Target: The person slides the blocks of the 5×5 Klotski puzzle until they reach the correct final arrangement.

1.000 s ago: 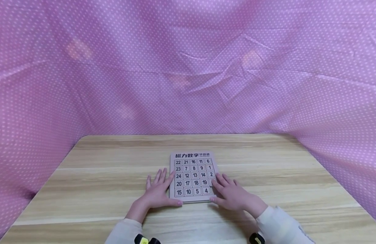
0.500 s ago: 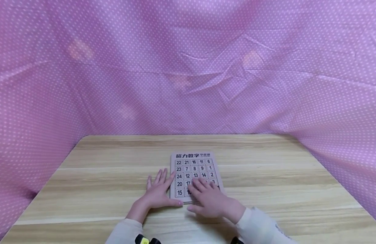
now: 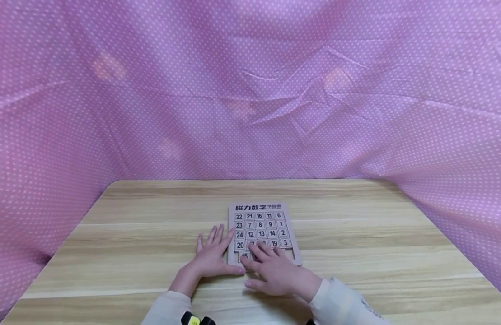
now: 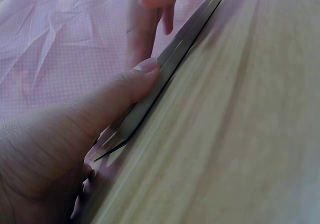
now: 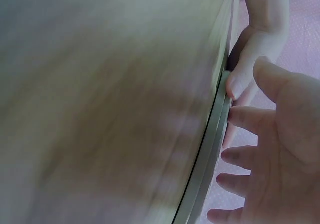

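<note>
A grey number sliding puzzle [image 3: 256,208] lies flat on the table, its numbered tiles in rows below a printed heading. My left hand [image 3: 209,260] is spread at its lower left corner. The left index finger lies along the left edge, and the thumb presses the near edge, as the left wrist view also shows. Over the bottom row, my right hand [image 3: 279,274] has its fingers extended, with the index fingertip at tile 15 [image 3: 244,256]. That tile sits right of the column above it. The right hand covers most other bottom-row tiles. Tile 3 [image 3: 285,243] shows just above.
The puzzle rests on a light wooden table [image 3: 152,207] with rounded far corners. A pink dotted cloth [image 3: 250,113] hangs behind the table and along both sides. Pale sleeves and dark wrist straps are at the near edge.
My right hand has moved left from the puzzle's right edge onto its bottom row. Tile 15 has slid slightly right. The left hand stays at the lower left corner.
</note>
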A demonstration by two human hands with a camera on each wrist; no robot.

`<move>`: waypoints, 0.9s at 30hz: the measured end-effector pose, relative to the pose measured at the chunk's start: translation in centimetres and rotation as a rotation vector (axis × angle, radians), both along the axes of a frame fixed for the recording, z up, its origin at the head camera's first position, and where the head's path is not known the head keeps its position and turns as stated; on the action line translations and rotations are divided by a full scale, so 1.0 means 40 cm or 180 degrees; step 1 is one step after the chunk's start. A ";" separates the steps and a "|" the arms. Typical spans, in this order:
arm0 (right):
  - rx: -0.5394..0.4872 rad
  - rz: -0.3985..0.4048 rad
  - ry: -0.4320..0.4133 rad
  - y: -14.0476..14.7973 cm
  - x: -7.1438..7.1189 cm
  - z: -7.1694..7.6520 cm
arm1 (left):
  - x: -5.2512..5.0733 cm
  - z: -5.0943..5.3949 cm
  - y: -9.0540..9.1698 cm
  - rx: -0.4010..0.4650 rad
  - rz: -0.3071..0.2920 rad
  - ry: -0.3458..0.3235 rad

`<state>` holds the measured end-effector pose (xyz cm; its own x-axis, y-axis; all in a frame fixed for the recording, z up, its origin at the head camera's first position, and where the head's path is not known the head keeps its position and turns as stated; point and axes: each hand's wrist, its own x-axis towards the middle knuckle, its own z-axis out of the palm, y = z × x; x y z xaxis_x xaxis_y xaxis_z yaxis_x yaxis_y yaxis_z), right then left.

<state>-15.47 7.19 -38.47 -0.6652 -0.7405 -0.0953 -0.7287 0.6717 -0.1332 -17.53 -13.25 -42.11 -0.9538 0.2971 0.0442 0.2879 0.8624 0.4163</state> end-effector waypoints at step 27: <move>-0.0103 -0.0409 -0.0172 -0.062 -0.116 0.027 | -0.004 -0.004 -0.001 -0.0066 -0.0042 -0.0002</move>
<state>-20.10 4.72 -37.39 -0.7493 -0.6529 -0.1111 -0.6281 0.7538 -0.1931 -17.68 -13.29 -42.27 -0.9498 0.3105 0.0372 0.2991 0.8670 0.3987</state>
